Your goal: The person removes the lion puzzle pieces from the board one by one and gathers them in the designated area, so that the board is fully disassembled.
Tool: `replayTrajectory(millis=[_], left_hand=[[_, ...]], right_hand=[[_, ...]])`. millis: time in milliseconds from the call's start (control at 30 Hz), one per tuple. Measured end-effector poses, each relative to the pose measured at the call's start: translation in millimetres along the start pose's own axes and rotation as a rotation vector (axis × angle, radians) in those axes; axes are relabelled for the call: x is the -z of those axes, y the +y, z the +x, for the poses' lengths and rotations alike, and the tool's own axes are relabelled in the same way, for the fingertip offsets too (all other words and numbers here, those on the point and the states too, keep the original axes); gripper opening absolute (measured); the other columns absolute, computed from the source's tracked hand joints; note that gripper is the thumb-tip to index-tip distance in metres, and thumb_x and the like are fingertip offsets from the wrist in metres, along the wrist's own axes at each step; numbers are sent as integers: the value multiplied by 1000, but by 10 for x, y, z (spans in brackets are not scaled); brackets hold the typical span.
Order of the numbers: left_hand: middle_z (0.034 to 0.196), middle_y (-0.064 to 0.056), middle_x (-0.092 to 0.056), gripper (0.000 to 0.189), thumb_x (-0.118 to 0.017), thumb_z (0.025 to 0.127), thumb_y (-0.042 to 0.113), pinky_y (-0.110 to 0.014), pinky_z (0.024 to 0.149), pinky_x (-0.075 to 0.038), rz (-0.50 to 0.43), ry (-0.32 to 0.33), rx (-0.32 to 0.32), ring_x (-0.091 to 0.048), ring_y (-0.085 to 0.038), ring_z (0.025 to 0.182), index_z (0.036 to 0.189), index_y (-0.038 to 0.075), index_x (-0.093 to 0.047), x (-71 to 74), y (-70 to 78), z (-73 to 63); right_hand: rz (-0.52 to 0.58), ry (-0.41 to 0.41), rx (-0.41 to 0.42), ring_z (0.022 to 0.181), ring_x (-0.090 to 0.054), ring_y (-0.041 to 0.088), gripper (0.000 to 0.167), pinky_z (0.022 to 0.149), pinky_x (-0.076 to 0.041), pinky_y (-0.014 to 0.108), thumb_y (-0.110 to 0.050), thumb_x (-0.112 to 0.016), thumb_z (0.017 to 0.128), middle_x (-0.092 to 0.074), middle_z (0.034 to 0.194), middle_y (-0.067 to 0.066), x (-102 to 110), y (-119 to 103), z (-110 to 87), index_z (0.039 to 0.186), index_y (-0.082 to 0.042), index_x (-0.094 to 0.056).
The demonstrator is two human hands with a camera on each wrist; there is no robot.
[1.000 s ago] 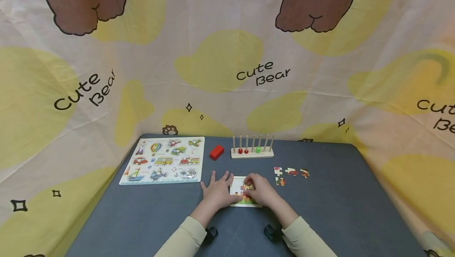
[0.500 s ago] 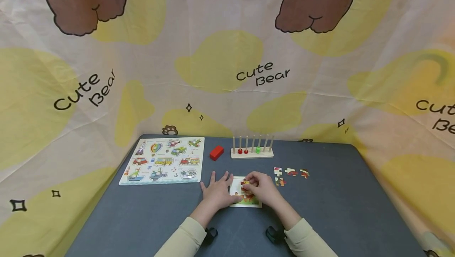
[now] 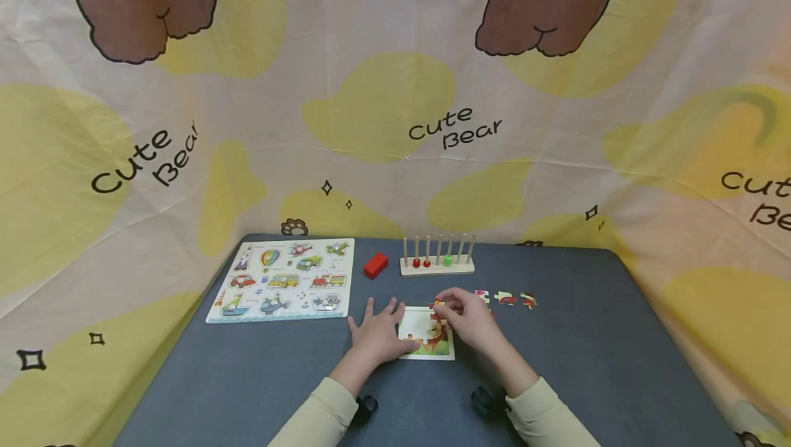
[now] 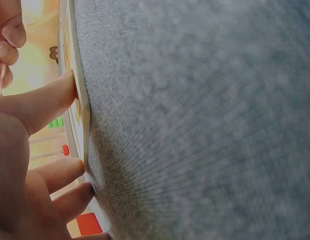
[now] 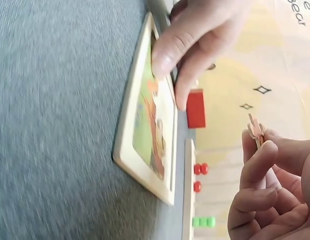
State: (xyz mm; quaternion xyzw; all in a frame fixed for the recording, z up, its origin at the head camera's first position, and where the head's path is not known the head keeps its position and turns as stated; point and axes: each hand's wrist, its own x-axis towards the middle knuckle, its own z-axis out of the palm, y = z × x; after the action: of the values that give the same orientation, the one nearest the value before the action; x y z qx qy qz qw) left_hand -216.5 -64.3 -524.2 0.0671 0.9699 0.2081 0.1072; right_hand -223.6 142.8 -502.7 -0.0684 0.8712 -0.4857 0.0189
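Observation:
A small jigsaw board (image 3: pixel 426 356) with a pale frame lies on the table, its lower and right parts filled with picture pieces. My left hand (image 3: pixel 378 337) rests at its left side, fingers spread, the thumb pressing on the board's lower left. Above the board's upper right, my right hand (image 3: pixel 471 318) pinches a jigsaw piece (image 5: pixel 256 129) between thumb and fingers; the right wrist view has it raised off the board. Loose jigsaw pieces (image 3: pixel 505 299) lie to the right of that hand, which partly covers some of them.
At the left lies a large vehicle picture board (image 3: pixel 281 282). A red block (image 3: pixel 375 266) and a pegged wooden stand (image 3: pixel 437 268) with red and green beads stand behind the jigsaw board. A printed cloth (image 3: pixel 371 124) hangs behind the table (image 3: pixel 587 364).
My right hand has lifted from the middle of the jigsaw board and shifted up and right, a piece pinched in it. More of the picture shows. The left hand stays in place.

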Motion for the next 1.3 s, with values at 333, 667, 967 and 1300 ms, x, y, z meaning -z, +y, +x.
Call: replayTrajectory(millis=[333,667,967,1300], left_hand=[[161,-3,-41,87,-77,78,60,-84,107,-11,-1,-5,3,-15,-47,153,151,22,-50,-4,-2,4],[161,-4,-41,87,-76,79,61,-84,107,-11,-4,-2,-8,-16,-47,153,152,21,-49,18,4,-19],[161,-3,-40,87,-75,79,62,-83,107,-11,-4,-1,-10,-15,-47,153,152,22,-48,3,1,-15],[161,-3,-41,87,-75,79,61,-83,107,-11,-1,-5,-7,-15,-47,153,152,22,-48,6,-2,-23]], right_hand=[[15,16,-34,68,-63,36,25,51,-43,28,-21,-72,95,-72,75,6,230,29,-35,116,-7,-70],[6,59,-63,65,-59,27,29,54,-46,28,-20,-75,93,-71,76,2,415,95,-85,117,-7,-70],[-17,108,-74,69,-61,24,27,56,-46,27,-21,-74,94,-75,82,3,588,182,-111,116,-7,-69],[-58,130,-119,71,-59,23,28,57,-46,27,-25,-72,95,-71,80,7,706,342,-133,119,-11,-69]])
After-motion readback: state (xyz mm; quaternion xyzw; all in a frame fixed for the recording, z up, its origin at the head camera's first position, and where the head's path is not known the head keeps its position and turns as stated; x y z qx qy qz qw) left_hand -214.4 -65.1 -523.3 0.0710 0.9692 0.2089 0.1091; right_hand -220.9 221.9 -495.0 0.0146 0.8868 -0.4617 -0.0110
